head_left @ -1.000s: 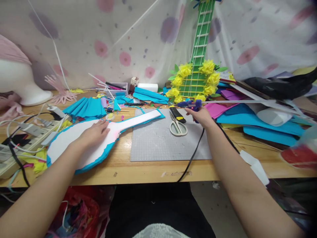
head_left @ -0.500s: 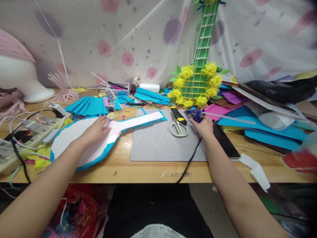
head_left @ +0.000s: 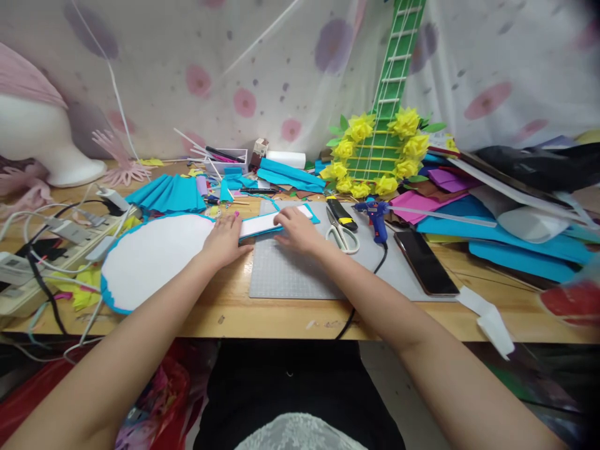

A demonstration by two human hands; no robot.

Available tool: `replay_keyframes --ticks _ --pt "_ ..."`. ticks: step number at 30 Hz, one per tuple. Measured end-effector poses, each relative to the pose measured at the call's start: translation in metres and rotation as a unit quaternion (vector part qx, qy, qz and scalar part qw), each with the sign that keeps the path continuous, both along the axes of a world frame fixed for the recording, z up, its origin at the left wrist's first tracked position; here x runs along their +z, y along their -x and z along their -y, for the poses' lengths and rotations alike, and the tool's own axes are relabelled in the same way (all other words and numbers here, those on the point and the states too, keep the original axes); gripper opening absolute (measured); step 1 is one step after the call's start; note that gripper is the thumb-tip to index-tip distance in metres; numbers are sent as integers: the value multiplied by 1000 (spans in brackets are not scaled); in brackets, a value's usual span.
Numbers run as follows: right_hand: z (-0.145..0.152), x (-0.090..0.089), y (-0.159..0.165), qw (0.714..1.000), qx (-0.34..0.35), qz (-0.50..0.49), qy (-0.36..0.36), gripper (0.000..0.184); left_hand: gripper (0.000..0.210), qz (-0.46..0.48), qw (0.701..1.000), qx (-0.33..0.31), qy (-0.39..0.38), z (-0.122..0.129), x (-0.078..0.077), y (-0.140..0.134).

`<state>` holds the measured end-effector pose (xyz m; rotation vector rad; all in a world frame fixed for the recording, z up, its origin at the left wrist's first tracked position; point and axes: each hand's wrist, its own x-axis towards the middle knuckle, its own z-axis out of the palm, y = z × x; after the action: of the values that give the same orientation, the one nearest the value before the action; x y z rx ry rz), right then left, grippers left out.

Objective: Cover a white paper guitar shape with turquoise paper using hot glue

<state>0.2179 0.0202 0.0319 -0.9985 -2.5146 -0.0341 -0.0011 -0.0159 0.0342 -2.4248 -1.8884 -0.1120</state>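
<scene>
A guitar-shaped cutout (head_left: 154, 256), white with blue crepe paper round its edge, lies face up on the table. Its narrow neck points right, onto a grey cutting mat (head_left: 290, 275). My left hand (head_left: 227, 240) rests flat where the neck joins the body, fingers stretched out. Over the neck my right hand (head_left: 300, 231) is bent, its fingers and thumb gripping the two long edges. Scissors (head_left: 342, 237) and a black-and-yellow utility knife (head_left: 341, 212) lie just right of that hand. Farther right, a blue glue gun (head_left: 377, 222) rests on the mat, a long clear glue stick behind it.
A green paper guitar with yellow flowers (head_left: 405, 125) leans at the back. A phone (head_left: 426, 262) lies on the right, before piled coloured paper (head_left: 520, 259). Cables and a power strip (head_left: 28, 290) crowd the left. A white mannequin head (head_left: 37, 131) stands behind them.
My right hand has let go of the glue gun, leaving it on the mat, and moved left onto the neck. My left hand has slid right from the body to the neck joint.
</scene>
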Motion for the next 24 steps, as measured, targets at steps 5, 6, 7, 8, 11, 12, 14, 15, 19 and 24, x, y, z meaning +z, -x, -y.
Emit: replay_keyframes --ticks 5,6,7,8,11,12,14,15,19,24 --pt "-4 -8 32 997 40 58 -40 19 64 24 998 33 -51 -1 -1 -6" --pt "-5 -8 34 996 38 67 -41 17 60 24 998 33 -51 -1 -1 -7" --pt "-5 -8 35 995 41 77 -40 16 56 21 998 31 -47 -1 -1 -9" --pt "-6 -8 35 994 47 88 -37 18 52 17 999 29 -40 -1 0 -10" --pt "-6 -3 34 993 52 102 -24 25 44 1 1000 19 -20 -2 -1 -11" --pt "-5 -1 34 993 48 101 -20 25 42 -3 1000 15 -16 -2 -1 -11" --pt "-4 2 33 994 44 102 -20 22 40 -9 1000 8 -9 -3 -1 -10" --pt "-3 3 33 993 45 106 -24 21 39 -10 1000 7 -6 -3 -1 -9" --pt "-5 -1 31 989 45 130 -44 21 35 -3 1000 9 -3 -1 3 -7" --pt "-8 -10 31 987 47 140 -62 24 34 -23 1000 2 0 1 6 -8"
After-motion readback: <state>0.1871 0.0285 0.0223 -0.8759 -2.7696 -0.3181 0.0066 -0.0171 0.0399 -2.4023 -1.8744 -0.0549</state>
